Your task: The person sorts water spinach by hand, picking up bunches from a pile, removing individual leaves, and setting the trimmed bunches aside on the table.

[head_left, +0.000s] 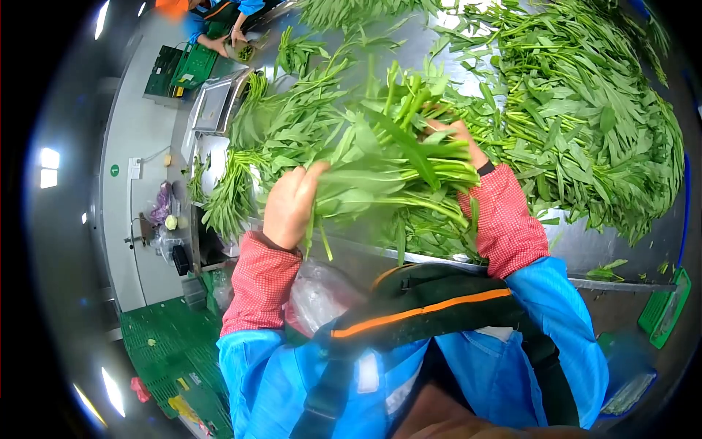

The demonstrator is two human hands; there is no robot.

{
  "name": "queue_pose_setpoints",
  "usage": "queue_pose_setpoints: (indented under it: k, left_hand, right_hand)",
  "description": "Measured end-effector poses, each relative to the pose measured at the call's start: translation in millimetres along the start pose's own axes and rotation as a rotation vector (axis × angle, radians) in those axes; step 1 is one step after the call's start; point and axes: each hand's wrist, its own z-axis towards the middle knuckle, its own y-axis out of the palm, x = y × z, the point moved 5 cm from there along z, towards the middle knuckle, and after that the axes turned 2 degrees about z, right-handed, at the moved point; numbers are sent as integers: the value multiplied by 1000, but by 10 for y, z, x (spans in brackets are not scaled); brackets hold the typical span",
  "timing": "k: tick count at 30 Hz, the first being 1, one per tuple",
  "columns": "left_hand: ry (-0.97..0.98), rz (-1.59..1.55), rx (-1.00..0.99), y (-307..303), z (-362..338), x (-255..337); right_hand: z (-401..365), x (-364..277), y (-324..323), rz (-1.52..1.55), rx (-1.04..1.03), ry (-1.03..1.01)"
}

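Held up in front of me above the table edge is a bunch of water spinach [373, 175], its long leaves toward the left and its green stems toward the right. My left hand [290, 205] is closed at the leafy end, the fingers partly hidden by leaves. On the stem side, my right hand [455, 139] is closed around the bunch, with stems covering part of the fingers. Cut stem ends point up near the middle, slightly blurred. More water spinach [292, 124] lies on the metal table just beyond my left hand.
A large heap of water spinach [585, 124] covers the right of the metal table [621, 256]. A scale [214, 104] stands at the left edge. Green crates [172, 358] lie on the floor at lower left. A co-worker's hands [227, 44] handle something small at the far end.
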Motion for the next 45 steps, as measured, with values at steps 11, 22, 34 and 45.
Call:
queue_pose_setpoints:
  k: [11,22,34,45]
  left_hand:
    - [-71,225,51,119,-249,-295]
    - [-49,313,45,48,-189,-224]
    - [40,269,37,28,-141,-59]
    - [-7,316,2,-27,-380,-140]
  right_hand:
    - [-123,-737,-351,-257,3,-137]
    - [-85,-237,170,-877,-111,-297]
    - [146,-30,302,-1361,-239,-11]
    - [155,-434,-384,-564,173,36]
